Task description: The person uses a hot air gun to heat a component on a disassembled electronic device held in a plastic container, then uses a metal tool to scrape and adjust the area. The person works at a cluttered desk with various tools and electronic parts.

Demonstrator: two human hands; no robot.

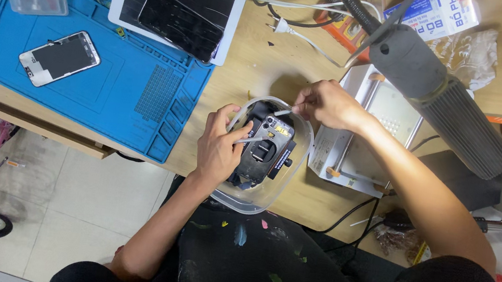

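Opened black smartphone (pixel 266 146), back cover off and inner parts exposed, lies in a clear oval plastic tub (pixel 300 161) at the near edge of the wooden bench (pixel 254 69). Judged light, rigid and fragile; best held by its side edges, clear of the bare circuitry. Left hand (pixel 218 149), at nine o'clock of the phone, is curled around its side edge and pinches a thin metal tool (pixel 251 140) laid across it. Right hand (pixel 328 103), at one o'clock, is closed in a fingertip pinch on a small pale pointed implement (pixel 282 112) aimed at the phone's top corner. At ten o'clock lies a blue silicone work mat (pixel 141 86) with a white-framed phone (pixel 60 58); at three o'clock, a white heating-plate unit (pixel 353 155).
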